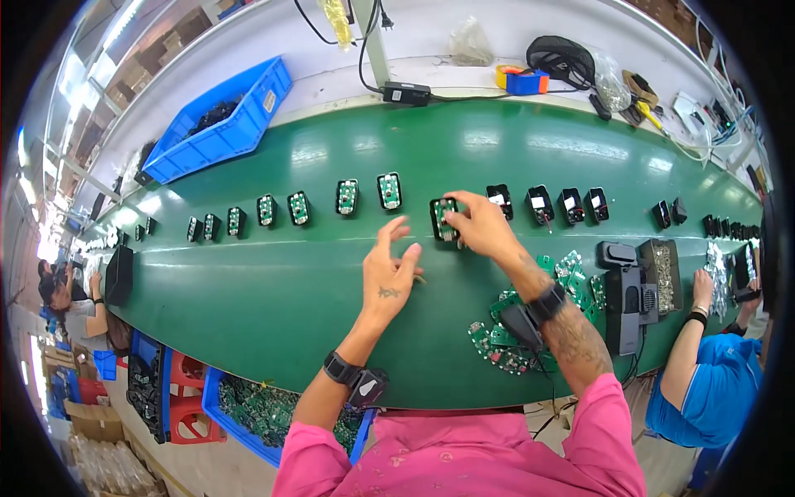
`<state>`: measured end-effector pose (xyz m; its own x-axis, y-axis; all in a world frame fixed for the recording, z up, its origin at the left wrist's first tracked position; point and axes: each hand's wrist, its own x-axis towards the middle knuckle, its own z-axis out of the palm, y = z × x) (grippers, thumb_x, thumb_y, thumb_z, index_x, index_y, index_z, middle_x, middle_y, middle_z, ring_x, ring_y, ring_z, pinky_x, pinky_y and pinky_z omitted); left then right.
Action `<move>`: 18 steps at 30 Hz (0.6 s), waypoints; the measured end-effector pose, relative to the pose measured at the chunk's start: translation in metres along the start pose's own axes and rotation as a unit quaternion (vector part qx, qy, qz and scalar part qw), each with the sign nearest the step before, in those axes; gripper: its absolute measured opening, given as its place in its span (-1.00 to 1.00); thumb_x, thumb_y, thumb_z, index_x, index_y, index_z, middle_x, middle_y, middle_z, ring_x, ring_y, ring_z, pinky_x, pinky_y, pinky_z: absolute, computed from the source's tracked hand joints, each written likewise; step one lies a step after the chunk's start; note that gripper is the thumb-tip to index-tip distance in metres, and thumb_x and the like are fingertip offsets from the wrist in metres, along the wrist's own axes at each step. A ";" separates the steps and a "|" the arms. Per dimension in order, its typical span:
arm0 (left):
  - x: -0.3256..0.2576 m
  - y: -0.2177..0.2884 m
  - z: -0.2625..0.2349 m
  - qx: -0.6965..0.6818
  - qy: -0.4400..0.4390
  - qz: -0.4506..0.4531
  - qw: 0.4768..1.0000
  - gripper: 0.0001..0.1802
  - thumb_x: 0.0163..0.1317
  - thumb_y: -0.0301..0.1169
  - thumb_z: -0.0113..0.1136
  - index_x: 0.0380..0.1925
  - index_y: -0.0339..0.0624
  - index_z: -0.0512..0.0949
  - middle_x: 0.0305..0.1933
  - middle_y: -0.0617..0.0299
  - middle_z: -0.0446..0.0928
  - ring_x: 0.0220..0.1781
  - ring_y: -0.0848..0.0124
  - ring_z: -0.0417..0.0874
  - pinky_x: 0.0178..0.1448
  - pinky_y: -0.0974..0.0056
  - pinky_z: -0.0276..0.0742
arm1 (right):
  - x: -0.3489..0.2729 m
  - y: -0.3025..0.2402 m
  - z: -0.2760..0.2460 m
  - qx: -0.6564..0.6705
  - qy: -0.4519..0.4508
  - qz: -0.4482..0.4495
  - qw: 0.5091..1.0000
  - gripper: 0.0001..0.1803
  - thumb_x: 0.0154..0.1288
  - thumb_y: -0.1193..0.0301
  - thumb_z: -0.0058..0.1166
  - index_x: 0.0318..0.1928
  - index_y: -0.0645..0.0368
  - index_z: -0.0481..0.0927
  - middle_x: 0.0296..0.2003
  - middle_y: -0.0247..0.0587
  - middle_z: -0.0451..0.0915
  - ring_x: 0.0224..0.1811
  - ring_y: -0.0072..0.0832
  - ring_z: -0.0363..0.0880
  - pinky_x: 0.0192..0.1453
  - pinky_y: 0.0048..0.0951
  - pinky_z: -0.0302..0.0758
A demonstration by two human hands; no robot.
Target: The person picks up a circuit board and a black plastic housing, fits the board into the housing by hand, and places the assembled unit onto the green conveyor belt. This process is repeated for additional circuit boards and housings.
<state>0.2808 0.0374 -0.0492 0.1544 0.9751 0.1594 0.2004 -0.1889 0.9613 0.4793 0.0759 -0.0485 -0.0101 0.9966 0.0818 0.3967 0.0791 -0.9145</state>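
My right hand grips a small black housing with a green circuit board in it, thumb and fingers at its right side. To the left of it, my left hand hovers over the green table, empty, its fingers apart. Beyond my left hand stand a housing with a board and another such housing, in a row of several that runs left. Right of my right hand are housings without green boards, such as a black housing with a red wire. Loose green circuit boards lie partly under my right forearm.
A blue crate sits at the back left. At right are a dark grey device and a bin of small metal parts. A person in blue works at the right; another person is far left. A blue bin of boards is below the table edge.
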 end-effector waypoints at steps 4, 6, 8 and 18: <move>-0.017 -0.019 0.000 -0.014 -0.029 -0.032 0.999 -0.54 0.39 -0.42 0.14 0.25 -0.27 0.38 0.12 0.02 0.57 -0.37 0.38 0.75 -0.33 0.37 0.67 | 0.040 0.029 0.019 -0.125 0.085 -0.035 0.988 -0.52 0.24 0.35 0.27 0.15 0.25 0.59 -0.03 0.16 0.66 0.03 0.02 0.66 0.16 -0.18 0.56; -0.025 -0.027 0.004 -0.005 -0.068 -0.053 0.996 -0.61 0.39 -0.42 0.15 0.17 -0.32 0.44 0.07 0.05 0.60 -0.37 0.42 0.74 -0.34 0.37 0.65 | 0.040 0.027 0.023 -0.180 0.142 -0.073 0.971 -0.55 0.24 0.30 0.28 0.07 0.29 0.62 -0.06 0.16 0.67 -0.02 0.03 0.67 0.09 -0.10 0.59; -0.026 -0.030 0.004 0.014 -0.059 -0.039 0.997 -0.62 0.36 -0.43 0.18 0.15 -0.32 0.46 0.06 0.03 0.60 -0.38 0.41 0.74 -0.34 0.35 0.65 | 0.022 0.002 0.008 -0.226 0.126 -0.037 0.965 -0.57 0.24 0.29 0.28 0.05 0.27 0.63 -0.18 0.11 0.69 -0.11 0.01 0.68 0.01 -0.07 0.59; 0.059 0.008 0.100 0.251 -0.144 0.164 0.943 -0.08 0.09 -0.36 0.44 0.41 -0.25 0.17 0.51 -0.26 0.10 -0.03 -0.16 0.67 0.10 -0.02 0.61 | -0.091 0.011 -0.134 -0.337 0.099 0.025 0.936 -0.74 0.25 0.34 0.26 -0.18 0.30 0.66 -0.37 -0.01 0.66 -0.32 -0.23 0.66 -0.20 -0.28 0.54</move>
<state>0.3885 0.0822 -0.0548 0.5291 0.7963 0.2931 0.5182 -0.5768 0.6315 0.6080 -0.0170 -0.0130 0.1677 0.9693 0.1797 0.8821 -0.0661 -0.4664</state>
